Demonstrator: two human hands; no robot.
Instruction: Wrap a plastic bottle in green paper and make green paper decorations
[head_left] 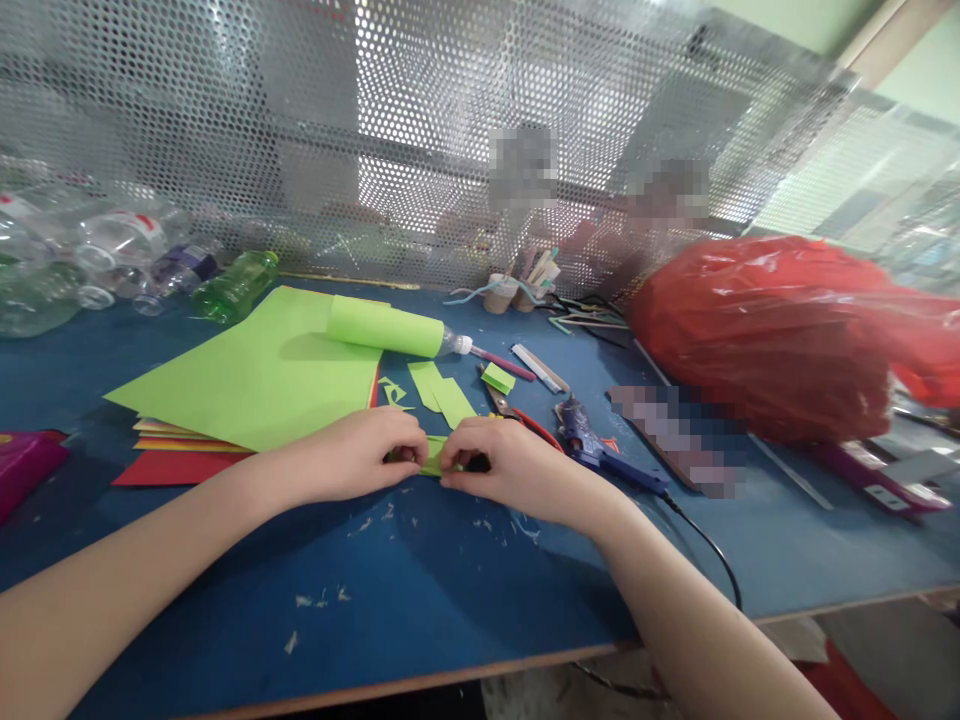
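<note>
Between my two hands, low over the blue table (420, 590), is a small strip of green paper (431, 457). My left hand (375, 450) pinches its left end and my right hand (502, 460) pinches the other; my fingers hide much of it. Just beyond lie two cut green paper pieces (442, 393), a small folded green paper (498, 377) and green scraps (394, 393). Scissors (536, 425) with red handles rest partly behind my right hand. A plastic bottle wrapped in green paper (386, 325) lies on a stack of coloured sheets (247, 370).
A blue glue gun (600, 445) with a black cord lies to the right, near a long flat object (667, 435). Clear bottles (120, 240) and a green bottle (236, 285) lie at the left. A red plastic bag (765, 340) fills the right. Perforated metal panels (315, 140) stand behind.
</note>
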